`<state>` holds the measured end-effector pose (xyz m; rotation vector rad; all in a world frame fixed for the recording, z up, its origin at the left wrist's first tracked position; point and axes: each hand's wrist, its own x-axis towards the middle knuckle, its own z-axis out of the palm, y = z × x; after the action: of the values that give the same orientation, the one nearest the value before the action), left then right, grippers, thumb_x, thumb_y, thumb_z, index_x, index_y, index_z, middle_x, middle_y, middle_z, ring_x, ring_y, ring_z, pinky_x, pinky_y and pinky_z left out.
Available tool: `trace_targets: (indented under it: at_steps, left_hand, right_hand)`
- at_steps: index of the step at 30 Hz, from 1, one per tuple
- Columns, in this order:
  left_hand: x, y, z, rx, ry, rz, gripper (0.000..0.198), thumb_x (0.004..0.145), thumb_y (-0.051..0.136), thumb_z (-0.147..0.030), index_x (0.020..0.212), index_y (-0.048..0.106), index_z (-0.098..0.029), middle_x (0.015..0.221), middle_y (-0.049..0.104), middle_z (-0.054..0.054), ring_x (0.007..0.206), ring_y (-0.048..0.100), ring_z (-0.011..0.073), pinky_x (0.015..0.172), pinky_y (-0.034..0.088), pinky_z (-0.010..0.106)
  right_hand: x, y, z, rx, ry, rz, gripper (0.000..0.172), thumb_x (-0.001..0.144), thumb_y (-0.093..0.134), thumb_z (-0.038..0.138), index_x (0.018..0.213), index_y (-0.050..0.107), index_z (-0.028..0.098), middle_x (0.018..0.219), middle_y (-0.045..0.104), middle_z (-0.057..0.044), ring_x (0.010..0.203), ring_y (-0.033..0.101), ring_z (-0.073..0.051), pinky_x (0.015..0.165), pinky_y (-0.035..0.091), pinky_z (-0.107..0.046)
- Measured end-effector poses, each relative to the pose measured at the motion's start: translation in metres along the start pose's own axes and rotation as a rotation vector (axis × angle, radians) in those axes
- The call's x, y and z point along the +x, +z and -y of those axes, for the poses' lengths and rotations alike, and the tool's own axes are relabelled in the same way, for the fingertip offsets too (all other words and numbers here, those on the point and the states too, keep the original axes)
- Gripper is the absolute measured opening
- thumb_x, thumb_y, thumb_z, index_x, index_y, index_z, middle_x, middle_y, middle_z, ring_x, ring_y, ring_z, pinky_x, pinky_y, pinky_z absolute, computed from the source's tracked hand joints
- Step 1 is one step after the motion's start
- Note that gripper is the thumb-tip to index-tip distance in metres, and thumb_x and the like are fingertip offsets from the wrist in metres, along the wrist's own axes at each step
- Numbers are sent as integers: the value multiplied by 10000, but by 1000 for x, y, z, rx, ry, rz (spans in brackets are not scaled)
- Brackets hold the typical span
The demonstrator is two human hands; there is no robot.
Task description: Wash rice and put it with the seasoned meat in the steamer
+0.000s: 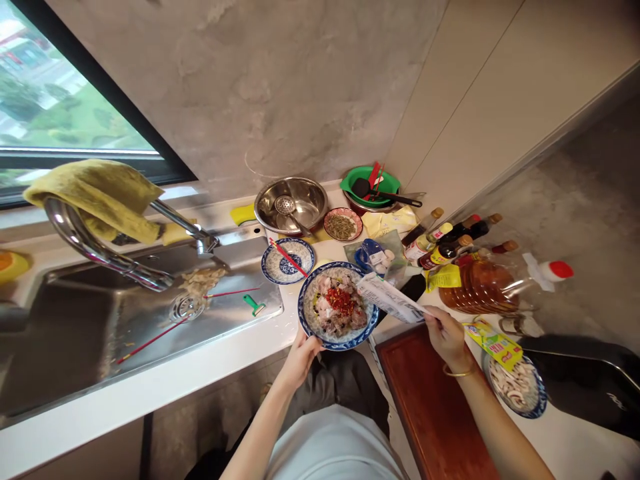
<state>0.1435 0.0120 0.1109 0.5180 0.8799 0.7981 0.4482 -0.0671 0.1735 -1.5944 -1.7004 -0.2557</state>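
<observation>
Clamped bowl [346, 344] rim with left hand [301, 357], pinched packet [390, 298] in right hand [447, 337], mouth over meat [336, 315] between hands; probably needed shallow tilt, light taps.

The sink [150, 320] and far bowl [291, 200] are shiny metal. The near board [430, 407] is smooth reddish wood; the draped cloth [100, 193] looks matt.

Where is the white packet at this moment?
Head view, right of centre: the white packet is in the right hand, its far end tipped over the blue-rimmed bowl of meat that the left hand holds.
</observation>
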Motion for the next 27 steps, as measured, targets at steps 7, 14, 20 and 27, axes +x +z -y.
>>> trace_targets:
  at_steps: [7, 14, 20, 27]
  left_hand:
    - [-3, 5, -2, -4, -15, -12, 690, 553, 581, -124, 1228, 494, -235, 812, 602, -30, 693, 502, 121, 646, 445, 239]
    - [-2, 4, 2, -15, -26, -4, 646, 557, 582, -105, 1186, 529, -240, 774, 583, -44, 669, 491, 107, 633, 433, 225]
    - [-2, 0, -5, -11, -14, -5, 630, 561, 601, -100, 1173, 557, -240, 752, 591, -40, 658, 497, 115, 612, 424, 225]
    - [4, -2, -19, 44, -8, -50, 601, 532, 679, -158, 1121, 608, -252, 878, 677, -9, 802, 604, 191, 714, 500, 279]
  right_hand:
    - [23, 0, -1, 36, -72, 50, 164, 894, 520, 223, 928, 681, 208, 813, 727, -36, 671, 678, -141, 615, 541, -230]
    - [31, 15, -6, 154, 166, 40, 226, 872, 544, 373, 863, 677, 190, 776, 706, -55, 670, 654, -159, 615, 538, -266]
    - [15, 47, 3, 840, 675, -126, 231, 811, 619, 428, 918, 598, 224, 804, 673, -7, 646, 619, -126, 574, 530, -253]
    - [-21, 82, 21, 1391, 930, -474, 214, 658, 742, 285, 856, 665, 263, 835, 693, 10, 751, 638, -141, 633, 547, -268]
